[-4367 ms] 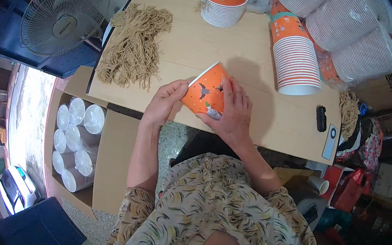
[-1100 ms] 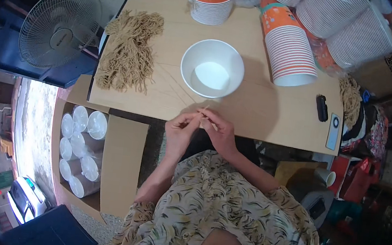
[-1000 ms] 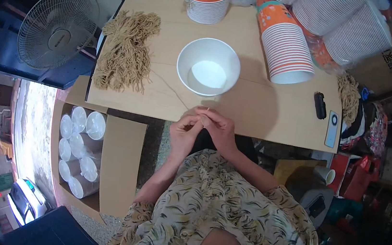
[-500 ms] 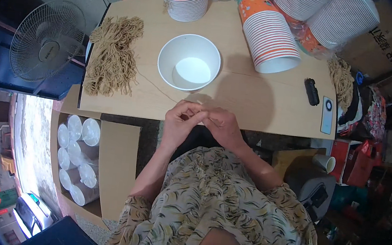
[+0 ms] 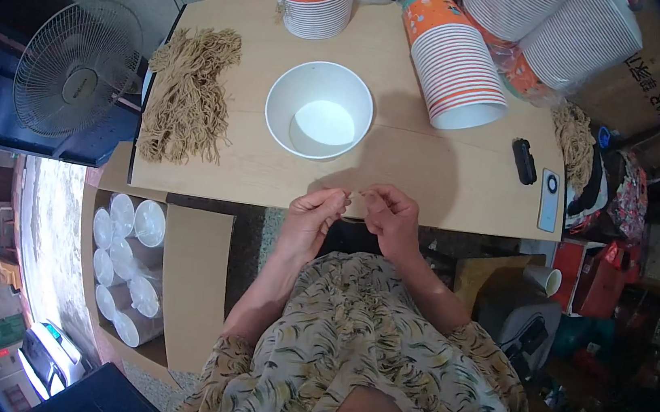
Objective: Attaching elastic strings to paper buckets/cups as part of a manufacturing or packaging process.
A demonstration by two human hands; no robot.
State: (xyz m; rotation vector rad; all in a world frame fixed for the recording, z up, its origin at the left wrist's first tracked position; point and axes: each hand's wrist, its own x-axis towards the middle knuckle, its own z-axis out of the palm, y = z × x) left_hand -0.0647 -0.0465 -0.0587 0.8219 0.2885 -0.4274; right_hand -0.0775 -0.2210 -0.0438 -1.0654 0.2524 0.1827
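Both my hands are held close together at the table's front edge. My left hand (image 5: 317, 214) is closed in a pinch, and my right hand (image 5: 389, 217) pinches just beside it, fingertips almost meeting. A thin tan strand seems to lie between the fingertips; most of it is hidden or too fine to follow. Beyond the hands stands a large white paper bucket (image 5: 279, 111), upright, with nothing visible inside. To its left a heap of tan stringy strands (image 5: 192, 97) lies on the table.
Nested paper buckets (image 5: 463, 75) lie tilted at the back right, and another stack (image 5: 313, 13) stands behind. A black object (image 5: 524, 161) and a phone-like slab (image 5: 549, 200) rest at the right. A fan (image 5: 79, 84) and a carton of wrapped cups (image 5: 194, 288) are at the left.
My hands have moved slightly apart and a little lower. The strand that ran from the tan heap to my left hand no longer shows across the table.
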